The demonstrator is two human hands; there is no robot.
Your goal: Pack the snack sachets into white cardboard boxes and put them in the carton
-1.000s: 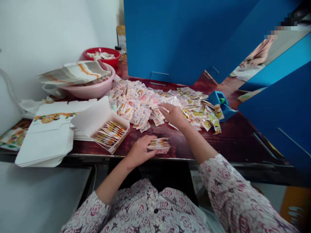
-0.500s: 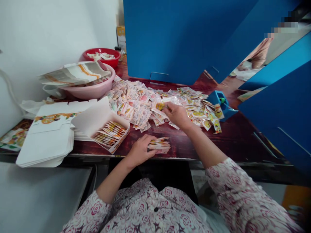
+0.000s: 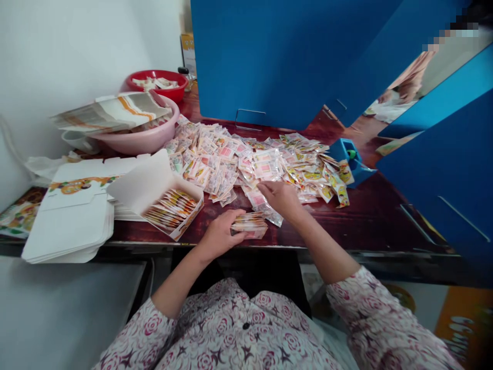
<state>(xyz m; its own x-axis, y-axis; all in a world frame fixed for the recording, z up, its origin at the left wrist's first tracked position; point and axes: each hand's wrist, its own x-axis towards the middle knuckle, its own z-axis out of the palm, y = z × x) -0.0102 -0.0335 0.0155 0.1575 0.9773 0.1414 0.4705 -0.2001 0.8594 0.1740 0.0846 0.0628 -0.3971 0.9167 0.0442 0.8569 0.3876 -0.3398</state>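
My left hand [image 3: 220,235] is closed around a stack of small printed sachets [image 3: 250,224], standing on edge near the table's front edge. Just beyond it, my right hand [image 3: 283,200] has its thumb and fingers pinched at the upper edge of a clear pink-printed sachet [image 3: 254,197]; the hand covers part of it. A loose pile of sachets [image 3: 215,154] spreads behind both hands. Left of my left hand, an open white carton [image 3: 187,220] holds a row of upright sachets [image 3: 169,210].
Flat white cartons [image 3: 77,213] lie stacked at the left. Behind them are a pink basin [image 3: 154,136] with a folded cloth across it and a red basin [image 3: 175,93]. Blue panels [image 3: 292,61] stand behind the pile. A small blue container [image 3: 360,172] sits right; another person's arm [image 3: 410,85] shows beyond.
My right hand has come slightly nearer and lower; a pink-printed sachet now shows beneath it instead of the yellow-marked one. My left hand keeps the stack in nearly the same place.
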